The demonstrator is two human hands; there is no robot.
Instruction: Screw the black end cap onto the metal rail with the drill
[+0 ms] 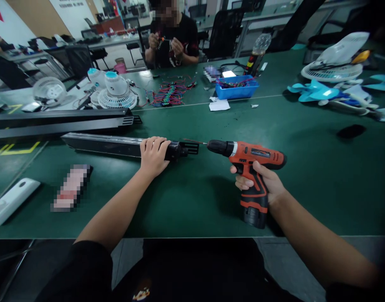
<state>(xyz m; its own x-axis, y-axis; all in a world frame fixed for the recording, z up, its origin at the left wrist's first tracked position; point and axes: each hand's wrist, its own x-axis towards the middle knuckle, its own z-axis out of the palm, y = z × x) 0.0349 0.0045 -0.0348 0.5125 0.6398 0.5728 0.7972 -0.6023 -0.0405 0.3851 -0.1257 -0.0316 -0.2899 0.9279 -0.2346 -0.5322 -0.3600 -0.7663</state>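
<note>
My right hand (271, 184) is wrapped round the handle of an orange and black cordless drill (255, 155), held upright with its chuck toward the left. From the chuck a thin bit (202, 143) reaches to the slotted end of a long black housing (107, 144); whether the tip touches it I cannot tell. The housing lies lengthwise on the green table (186, 201). Over its right part my left hand (154, 152) is laid from above, fingers curled across the top and thumb on the near side.
Behind lie more long dark housings (60, 121). White fan parts (113, 90), a wire bundle (170, 93) and a blue tray (236, 87) stand farther back. Blue fan blades (315, 90) are at right, a phone (72, 187) at left. Across the table sits a person (173, 37).
</note>
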